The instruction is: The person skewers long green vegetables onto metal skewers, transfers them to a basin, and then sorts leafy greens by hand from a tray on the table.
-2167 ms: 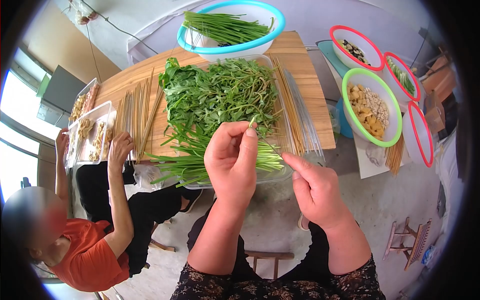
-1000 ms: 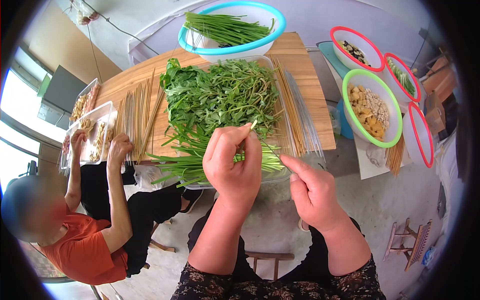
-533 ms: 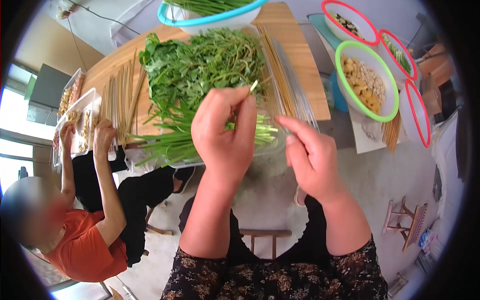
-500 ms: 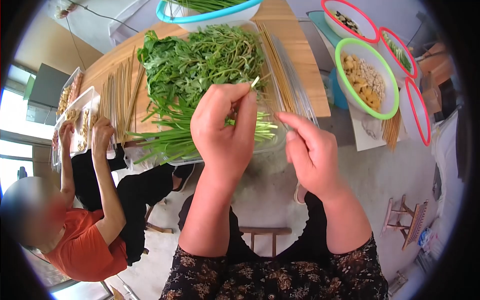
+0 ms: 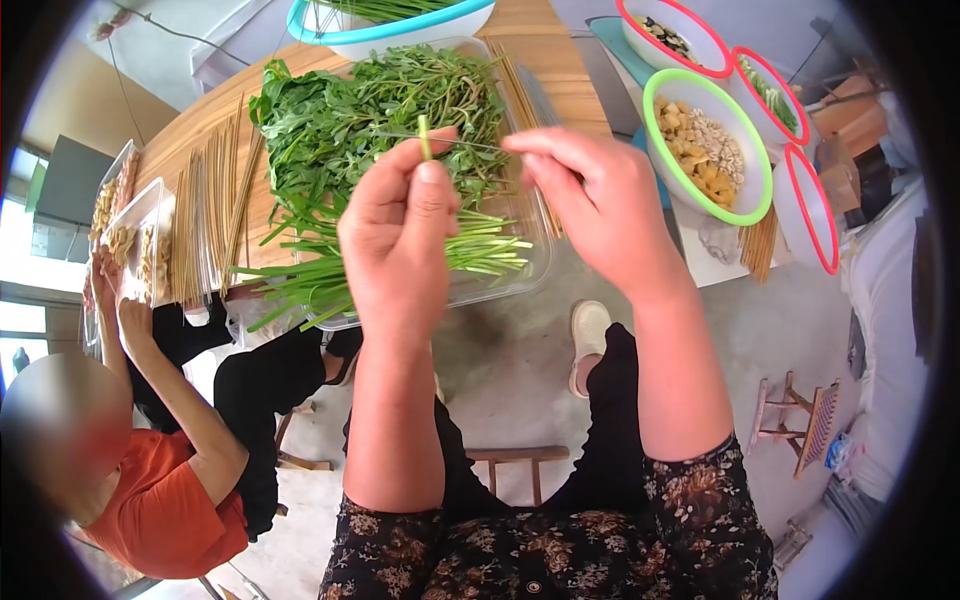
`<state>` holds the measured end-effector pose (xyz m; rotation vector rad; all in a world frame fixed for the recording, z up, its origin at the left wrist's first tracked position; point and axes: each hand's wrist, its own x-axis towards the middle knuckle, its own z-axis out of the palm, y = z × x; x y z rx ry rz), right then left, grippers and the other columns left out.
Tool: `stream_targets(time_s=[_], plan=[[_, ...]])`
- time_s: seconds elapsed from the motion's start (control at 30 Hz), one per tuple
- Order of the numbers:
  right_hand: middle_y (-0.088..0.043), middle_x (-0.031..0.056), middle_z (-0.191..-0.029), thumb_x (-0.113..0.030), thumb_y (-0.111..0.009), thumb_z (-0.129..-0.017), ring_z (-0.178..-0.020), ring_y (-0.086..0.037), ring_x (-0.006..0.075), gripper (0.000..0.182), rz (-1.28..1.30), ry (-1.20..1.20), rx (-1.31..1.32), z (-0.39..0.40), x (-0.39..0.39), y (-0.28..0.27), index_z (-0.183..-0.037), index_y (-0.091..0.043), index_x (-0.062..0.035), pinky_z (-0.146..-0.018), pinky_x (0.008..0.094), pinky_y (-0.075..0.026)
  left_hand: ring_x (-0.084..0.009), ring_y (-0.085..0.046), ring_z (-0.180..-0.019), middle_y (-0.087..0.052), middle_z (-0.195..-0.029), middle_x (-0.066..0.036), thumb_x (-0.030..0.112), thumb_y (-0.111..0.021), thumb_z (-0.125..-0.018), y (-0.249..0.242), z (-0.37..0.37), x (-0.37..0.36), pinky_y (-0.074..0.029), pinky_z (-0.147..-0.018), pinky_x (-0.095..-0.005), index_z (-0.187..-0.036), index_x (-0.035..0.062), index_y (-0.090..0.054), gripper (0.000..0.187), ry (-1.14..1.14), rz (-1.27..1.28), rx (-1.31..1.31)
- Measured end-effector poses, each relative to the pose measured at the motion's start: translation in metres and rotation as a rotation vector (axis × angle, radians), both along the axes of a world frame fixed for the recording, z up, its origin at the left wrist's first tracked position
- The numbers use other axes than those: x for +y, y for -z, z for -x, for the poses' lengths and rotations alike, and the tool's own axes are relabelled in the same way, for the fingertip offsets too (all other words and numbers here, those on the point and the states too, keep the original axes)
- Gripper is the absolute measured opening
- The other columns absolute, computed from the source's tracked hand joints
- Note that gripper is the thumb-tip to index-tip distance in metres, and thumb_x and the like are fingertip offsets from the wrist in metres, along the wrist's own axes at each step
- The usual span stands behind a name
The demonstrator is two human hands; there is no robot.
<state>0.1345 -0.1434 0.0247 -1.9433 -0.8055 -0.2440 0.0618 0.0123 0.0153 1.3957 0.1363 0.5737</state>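
Observation:
Upright between the thumb and forefinger of my left hand [image 5: 395,235] is a short pale-green chive stalk [image 5: 424,138]. My right hand [image 5: 605,200] pinches a thin metal skewer [image 5: 475,145] that points left and crosses the stalk; whether it pierces the stalk cannot be made out. Below and behind my left hand lies a bunch of garlic chives [image 5: 490,245], cut ends to the right. Beyond it, leafy greens [image 5: 390,110] are heaped in a clear plastic tray [image 5: 546,262].
Bamboo skewers [image 5: 212,215] lie left on the wooden table [image 5: 555,40], more along the tray's right side. A blue-rimmed basket [image 5: 400,35] stands behind. At right are a green-rimmed bowl [image 5: 757,205] and red-rimmed bowls [image 5: 725,65]. A person in orange [image 5: 185,500] works at left.
My right hand has risen and moved to the stalk's height, with the metal skewer now visible across the stalk. My left hand has shifted slightly left. The view has shifted a little.

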Motion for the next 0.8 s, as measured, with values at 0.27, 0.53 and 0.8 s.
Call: stream_targets(time_s=[0.27, 0.53, 0.8], plan=[[-0.073, 0.0115, -0.093, -0.017, -0.062, -0.093, -0.086, -0.069, 0.0251, 0.020, 0.135, -0.071, -0.091, -0.072, 0.017, 0.002, -0.107, -0.072, -0.0057, -0.078, 0.0352, -0.053, -0.0061, -0.052, -0.078, -0.059, -0.087, -0.002, 0.002, -0.052, -0.099, -0.010, 0.003, 0.043, -0.042, -0.068, -0.0198, -0.128, -0.0028, -0.061, 0.031, -0.324, -0.106, -0.120], [-0.072, 0.0139, -0.089, -0.015, -0.063, -0.088, -0.086, -0.068, 0.0334, 0.017, 0.160, -0.264, -0.353, -0.103, 0.103, -0.013, -0.098, -0.076, -0.0095, -0.076, 0.0436, -0.053, -0.0114, -0.058, -0.087, -0.064, -0.098, -0.007, -0.007, -0.062, -0.088, 0.002, -0.002, 0.016, -0.047, -0.079, -0.0241, -0.111, -0.0022, -0.068, 0.025, -0.177, -0.715, -0.217], [-0.071, 0.0161, -0.083, -0.002, -0.062, -0.072, -0.079, -0.070, 0.0353, 0.023, 0.413, -0.344, -0.435, -0.064, 0.096, -0.028, -0.086, -0.077, -0.0122, -0.072, 0.0443, -0.057, -0.0340, -0.067, -0.077, -0.070, -0.088, -0.019, 0.010, -0.068, -0.082, 0.028, 0.002, 0.008, -0.051, -0.066, -0.0416, -0.092, -0.0018, -0.069, 0.015, 0.466, -0.780, 0.264]])
